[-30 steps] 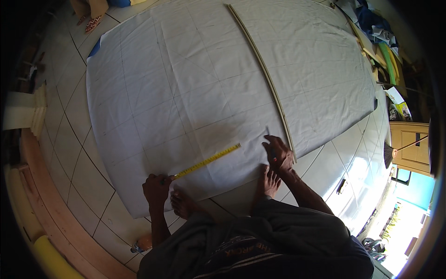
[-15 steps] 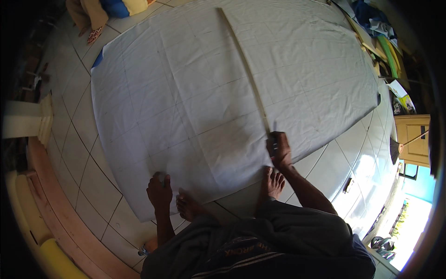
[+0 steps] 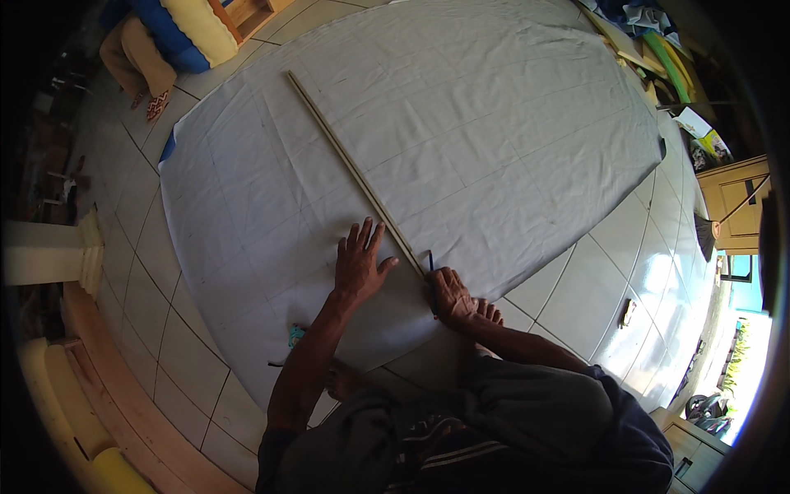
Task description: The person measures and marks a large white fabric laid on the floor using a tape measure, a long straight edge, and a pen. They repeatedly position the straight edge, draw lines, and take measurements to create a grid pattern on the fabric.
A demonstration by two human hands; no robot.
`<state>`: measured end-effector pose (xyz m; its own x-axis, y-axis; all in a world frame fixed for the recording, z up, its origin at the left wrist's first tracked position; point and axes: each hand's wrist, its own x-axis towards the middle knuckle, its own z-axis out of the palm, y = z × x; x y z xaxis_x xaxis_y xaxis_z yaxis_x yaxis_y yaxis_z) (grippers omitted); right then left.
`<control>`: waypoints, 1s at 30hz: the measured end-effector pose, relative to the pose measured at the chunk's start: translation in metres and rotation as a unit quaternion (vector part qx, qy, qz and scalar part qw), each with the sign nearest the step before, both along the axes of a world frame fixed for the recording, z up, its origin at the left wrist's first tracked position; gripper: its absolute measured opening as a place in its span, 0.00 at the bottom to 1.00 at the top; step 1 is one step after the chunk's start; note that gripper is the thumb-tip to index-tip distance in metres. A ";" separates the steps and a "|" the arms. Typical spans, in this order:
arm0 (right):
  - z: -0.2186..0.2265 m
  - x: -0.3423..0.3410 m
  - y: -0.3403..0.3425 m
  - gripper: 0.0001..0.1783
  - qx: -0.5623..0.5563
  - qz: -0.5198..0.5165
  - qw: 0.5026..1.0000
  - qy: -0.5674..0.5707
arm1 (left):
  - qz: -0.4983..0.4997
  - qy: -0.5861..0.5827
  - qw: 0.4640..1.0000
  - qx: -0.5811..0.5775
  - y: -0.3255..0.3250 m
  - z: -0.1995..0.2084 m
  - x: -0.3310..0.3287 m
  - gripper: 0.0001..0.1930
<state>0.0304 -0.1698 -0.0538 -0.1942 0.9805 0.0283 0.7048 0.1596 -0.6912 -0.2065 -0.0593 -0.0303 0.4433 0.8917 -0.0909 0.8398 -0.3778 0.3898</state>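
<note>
A large white-grey sheet (image 3: 477,123), marked with faint pencil-like lines in a grid, is spread over the floor. Across it, slanting from upper left toward me, lies a long thin straight strip (image 3: 354,169), like a wooden ruler. My right hand (image 3: 453,298) is closed at the strip's near end, and a slim blue pen (image 3: 430,262) pokes up from its fingers. My left hand (image 3: 360,262), fingers spread, is just left of the strip, over the sheet. A small teal object (image 3: 295,334) rests on the sheet beside my left forearm; its kind is unclear.
White floor tiles (image 3: 568,288) surround the sheet. Another person's legs (image 3: 140,58) stand at the far left, near blue and cream cushions (image 3: 193,37). A white pillar base (image 3: 58,251) is at left, a broom (image 3: 706,235) at right. My bare feet are at the sheet's near edge.
The strip's far end has swung left, and its near end has come toward me with my right hand. My left hand has moved up and right beside the strip, opening; the teal object now shows.
</note>
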 end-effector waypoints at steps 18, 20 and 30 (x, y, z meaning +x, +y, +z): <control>0.034 0.007 0.064 0.21 0.031 -0.006 0.996 0.083 | 0.026 0.081 0.996 -0.009 -0.003 -0.012 0.031 0.54; 0.028 0.004 0.095 0.20 0.034 -0.017 0.993 0.109 | 0.024 0.076 0.997 -0.001 -0.003 -0.011 0.031 0.55; 0.065 0.060 0.024 0.05 -0.100 0.161 0.982 -0.007 | 0.023 0.073 0.997 0.000 -0.004 -0.013 0.031 0.56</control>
<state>0.0908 -0.1455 0.0114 -0.4946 0.8537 -0.1633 0.6494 0.2381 -0.7222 -0.1760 -0.0630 -0.0428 0.3836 0.9110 -0.1516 0.9040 -0.3370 0.2630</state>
